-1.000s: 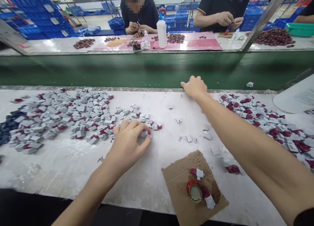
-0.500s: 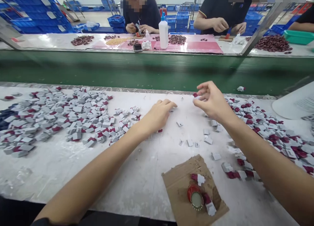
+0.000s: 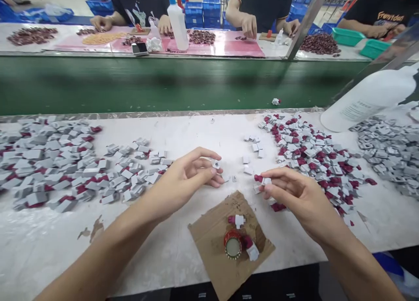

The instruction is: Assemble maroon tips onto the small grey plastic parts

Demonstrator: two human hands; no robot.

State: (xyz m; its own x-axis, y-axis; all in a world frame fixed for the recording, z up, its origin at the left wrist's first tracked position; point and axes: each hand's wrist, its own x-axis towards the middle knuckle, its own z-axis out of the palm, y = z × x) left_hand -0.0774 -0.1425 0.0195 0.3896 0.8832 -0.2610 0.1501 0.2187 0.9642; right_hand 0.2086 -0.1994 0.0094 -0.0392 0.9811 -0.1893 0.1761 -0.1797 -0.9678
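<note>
My left hand (image 3: 185,181) is closed over the middle of the table, with a small white plastic piece (image 3: 215,164) between thumb and fingers. To its right, my right hand (image 3: 296,194) pinches a maroon-and-white plastic part (image 3: 266,181) by the fingertips. Below and between the hands lies a piece of cardboard (image 3: 209,231). It bears an upturned red bottle cap (image 3: 233,246) and two maroon-and-white parts, one above the cap (image 3: 236,221) and one touching its right side (image 3: 250,248). A few loose grey-white pieces (image 3: 246,160) lie near my right fingers.
A heap of grey-and-maroon parts (image 3: 65,161) spreads on the left, another heap (image 3: 314,148) on the right. A white bottle (image 3: 363,100) leans beside grey pieces (image 3: 389,148). Beyond the green belt (image 3: 163,83), other people work at a table with a glue bottle (image 3: 178,26).
Both hands have come back from the table's far side toward the cardboard. A small white piece now shows in my left fingers; the right still holds its part. The view has turned right.
</note>
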